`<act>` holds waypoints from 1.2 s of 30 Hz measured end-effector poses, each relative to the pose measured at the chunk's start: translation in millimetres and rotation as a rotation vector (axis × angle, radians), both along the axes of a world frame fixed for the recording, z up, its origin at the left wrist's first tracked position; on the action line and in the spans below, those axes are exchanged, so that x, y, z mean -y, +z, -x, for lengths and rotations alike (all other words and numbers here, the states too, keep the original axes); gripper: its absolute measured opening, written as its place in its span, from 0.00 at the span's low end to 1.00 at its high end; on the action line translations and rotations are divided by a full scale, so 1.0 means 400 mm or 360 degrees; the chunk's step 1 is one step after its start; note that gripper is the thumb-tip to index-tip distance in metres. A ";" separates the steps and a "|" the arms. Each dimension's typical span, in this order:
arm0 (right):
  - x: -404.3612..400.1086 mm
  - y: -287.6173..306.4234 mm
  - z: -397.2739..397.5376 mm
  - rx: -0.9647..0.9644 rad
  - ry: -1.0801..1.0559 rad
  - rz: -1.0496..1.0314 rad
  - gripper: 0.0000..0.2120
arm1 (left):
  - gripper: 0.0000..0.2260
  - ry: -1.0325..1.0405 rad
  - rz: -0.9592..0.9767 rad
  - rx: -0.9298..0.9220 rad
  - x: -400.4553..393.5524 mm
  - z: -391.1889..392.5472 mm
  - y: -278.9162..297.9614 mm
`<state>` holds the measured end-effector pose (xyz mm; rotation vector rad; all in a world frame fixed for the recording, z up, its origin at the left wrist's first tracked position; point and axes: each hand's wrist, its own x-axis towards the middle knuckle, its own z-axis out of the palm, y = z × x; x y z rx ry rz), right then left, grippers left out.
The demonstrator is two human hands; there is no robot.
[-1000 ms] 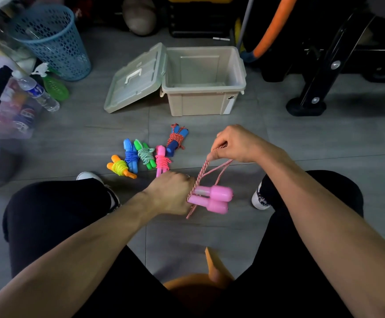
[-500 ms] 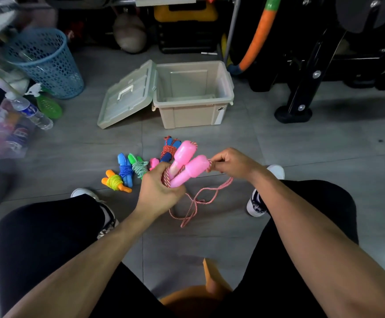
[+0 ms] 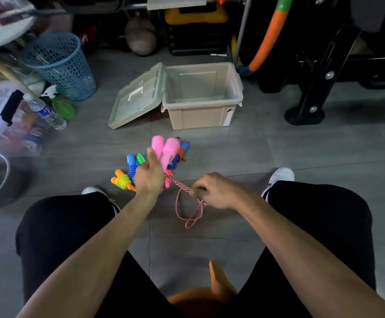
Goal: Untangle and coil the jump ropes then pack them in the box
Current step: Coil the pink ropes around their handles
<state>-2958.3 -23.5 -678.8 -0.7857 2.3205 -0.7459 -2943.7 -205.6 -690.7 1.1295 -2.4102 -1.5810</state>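
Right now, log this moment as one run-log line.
left hand: grips pink handles upright | right hand: pinches pink cord | cord tail: loose loop | box: open, no ropes visible

Background clutter, all placed relative to the blue mesh basket [image 3: 59, 65] at far left on the grey tile floor [image 3: 301, 152]. Just right-below it: green spray bottle [image 3: 60, 106], lying flat. Beside that, a clear water bottle [image 3: 46, 112], also on its side. Below the basket: clear plastic bin [image 3: 10, 134] with mixed contents, blurred. Well right of the basket: black-and-yellow case [image 3: 196, 31], orange foam tube [image 3: 267, 40], black metal stand [image 3: 310, 104].
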 end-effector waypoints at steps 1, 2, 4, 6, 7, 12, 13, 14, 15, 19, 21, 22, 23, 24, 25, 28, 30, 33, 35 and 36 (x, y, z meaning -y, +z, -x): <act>0.007 0.012 -0.009 -0.0042 0.0045 -0.0036 0.19 | 0.27 -0.0203 0.0295 0.0014 0.001 -0.004 -0.015; 0.010 0.023 -0.016 -0.0056 0.0078 -0.0060 0.18 | 0.26 -0.0390 0.0563 0.0026 -0.003 -0.011 -0.029; 0.013 0.050 -0.026 -0.0059 0.0119 -0.0075 0.14 | 0.25 -0.0617 0.0933 0.0113 -0.011 -0.027 -0.055; 0.006 0.080 -0.025 -0.0129 0.0134 -0.0035 0.12 | 0.26 -0.0817 0.1108 0.0310 -0.021 -0.041 -0.067; 0.000 0.091 -0.018 -0.0180 0.0101 0.0014 0.11 | 0.27 -0.0901 0.1093 0.0359 -0.025 -0.047 -0.065; -0.051 0.100 0.049 -0.0321 -0.0213 0.0071 0.10 | 0.32 -0.1277 0.0691 -0.0036 -0.059 -0.084 -0.016; -0.058 0.097 0.054 -0.0303 -0.0235 0.0075 0.10 | 0.31 -0.1388 0.0733 -0.0093 -0.067 -0.093 -0.007; -0.062 0.095 0.055 -0.0286 -0.0232 0.0081 0.10 | 0.29 -0.1504 0.0847 -0.0121 -0.073 -0.100 -0.003; -0.062 0.093 0.053 -0.0277 -0.0213 0.0087 0.10 | 0.26 -0.1598 0.1001 -0.0124 -0.077 -0.102 -0.004; -0.051 0.093 0.035 -0.0266 -0.0115 0.0103 0.10 | 0.19 -0.1766 0.1316 0.0221 -0.079 -0.090 -0.015; -0.051 0.088 0.034 -0.0259 -0.0094 0.0072 0.10 | 0.17 -0.1834 0.1447 0.0321 -0.081 -0.087 -0.019; -0.050 0.085 0.034 -0.0263 -0.0100 0.0073 0.10 | 0.15 -0.1889 0.1551 0.0271 -0.086 -0.089 -0.021; -0.048 0.081 0.034 -0.0274 -0.0116 0.0094 0.10 | 0.13 -0.1939 0.1636 0.0197 -0.092 -0.095 -0.023; -0.044 0.078 0.033 -0.0290 -0.0134 0.0127 0.10 | 0.10 -0.1970 0.1674 0.0123 -0.096 -0.101 -0.024; -0.041 0.074 0.033 -0.0311 -0.0152 0.0159 0.09 | 0.08 -0.1991 0.1673 0.0063 -0.098 -0.107 -0.026; -0.048 0.056 0.049 -0.0357 -0.0223 0.0152 0.10 | 0.11 -0.1980 0.1682 -0.0072 -0.085 -0.107 -0.029; -0.070 0.040 0.075 -0.0285 -0.0265 0.0102 0.11 | 0.15 -0.1965 0.1681 -0.0171 -0.071 -0.112 -0.038; -0.106 0.013 0.105 -0.0118 -0.0301 0.0064 0.12 | 0.23 -0.1934 0.1488 -0.0283 -0.049 -0.124 -0.039; -0.126 -0.007 0.113 -0.0035 -0.0314 0.0039 0.13 | 0.30 -0.1933 0.1369 -0.0355 -0.032 -0.135 -0.032; -0.136 -0.016 0.115 0.0001 -0.0333 0.0062 0.13 | 0.35 -0.1933 0.1285 -0.0377 -0.026 -0.137 -0.026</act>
